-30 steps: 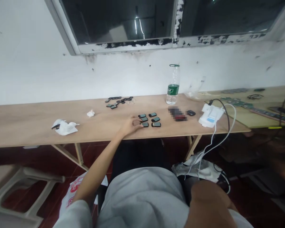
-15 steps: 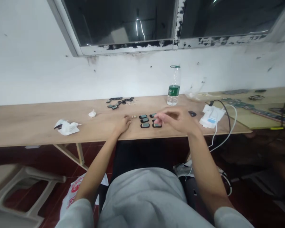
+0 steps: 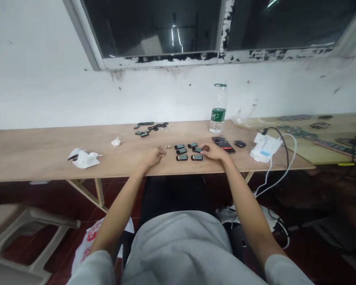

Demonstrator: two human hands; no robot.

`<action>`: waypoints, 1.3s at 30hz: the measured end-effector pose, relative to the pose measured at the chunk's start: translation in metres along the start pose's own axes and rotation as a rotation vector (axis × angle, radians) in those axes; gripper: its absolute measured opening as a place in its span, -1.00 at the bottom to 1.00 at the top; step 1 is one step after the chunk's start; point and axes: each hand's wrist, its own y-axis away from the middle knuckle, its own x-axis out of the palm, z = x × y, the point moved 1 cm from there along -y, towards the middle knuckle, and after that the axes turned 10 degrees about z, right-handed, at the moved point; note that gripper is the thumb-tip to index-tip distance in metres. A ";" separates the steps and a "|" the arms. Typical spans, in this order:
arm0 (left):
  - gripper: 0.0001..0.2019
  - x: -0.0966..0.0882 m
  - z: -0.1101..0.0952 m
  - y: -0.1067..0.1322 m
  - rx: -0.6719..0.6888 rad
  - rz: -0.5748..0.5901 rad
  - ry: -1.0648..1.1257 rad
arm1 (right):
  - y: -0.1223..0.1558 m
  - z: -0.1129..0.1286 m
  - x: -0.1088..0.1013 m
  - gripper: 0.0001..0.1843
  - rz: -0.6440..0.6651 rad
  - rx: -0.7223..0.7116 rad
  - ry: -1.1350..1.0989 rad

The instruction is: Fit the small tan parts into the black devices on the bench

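Several small oblong pieces with black rims and grey faces lie in two columns on the wooden table. My right hand is low at the right column, thumb and fingers closed on the end of its middle black-rimmed piece. That piece sits slightly tilted against its neighbours. To the left, my left hand rests on the wood with its fingers curled together. Whatever may be in its fingers is hidden. Just beyond those fingertips stand a few tiny tan parts.
A phone and a small black object lie right of my right hand. Behind them stands a water bottle. A white power strip trails cables. More black pieces lie farther back; crumpled tissue is at left.
My right hand has come down from above the right column onto its middle piece, uncovering the phone. My left hand has stayed nearly in place.
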 end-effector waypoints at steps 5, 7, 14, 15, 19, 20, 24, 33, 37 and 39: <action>-0.82 0.000 -0.009 0.003 -0.054 0.032 -0.103 | -0.005 -0.008 0.002 -0.73 -0.096 0.004 -0.027; -0.81 0.001 -0.013 0.004 -0.061 0.038 -0.128 | -0.007 -0.009 0.004 -0.69 -0.118 0.001 -0.057; -0.76 -0.001 -0.016 0.004 -0.061 0.072 -0.167 | -0.007 -0.004 0.003 -0.73 -0.105 -0.042 -0.024; -0.76 -0.001 -0.016 0.004 -0.058 0.078 -0.170 | -0.006 -0.003 0.003 -0.75 -0.109 -0.034 -0.027; -0.76 0.000 -0.018 0.004 -0.019 0.078 -0.165 | -0.003 0.002 0.003 -0.80 -0.126 0.013 -0.055; -0.76 0.000 -0.019 0.004 -0.019 0.074 -0.159 | -0.002 0.004 0.003 -0.79 -0.134 0.024 -0.063; -0.70 0.001 -0.023 0.006 -0.037 0.063 -0.125 | 0.001 0.009 0.002 -0.67 -0.163 0.030 -0.115; -0.60 -0.008 -0.070 0.010 0.169 -0.122 0.039 | 0.007 0.056 -0.001 -0.72 -0.218 -0.183 -0.257; -0.51 0.002 -0.100 0.009 0.241 -0.208 0.339 | 0.013 0.091 0.009 -0.72 -0.136 -0.344 -0.308; -0.48 0.010 -0.109 0.008 0.232 -0.209 0.471 | 0.015 0.102 0.014 -0.70 -0.092 -0.386 -0.343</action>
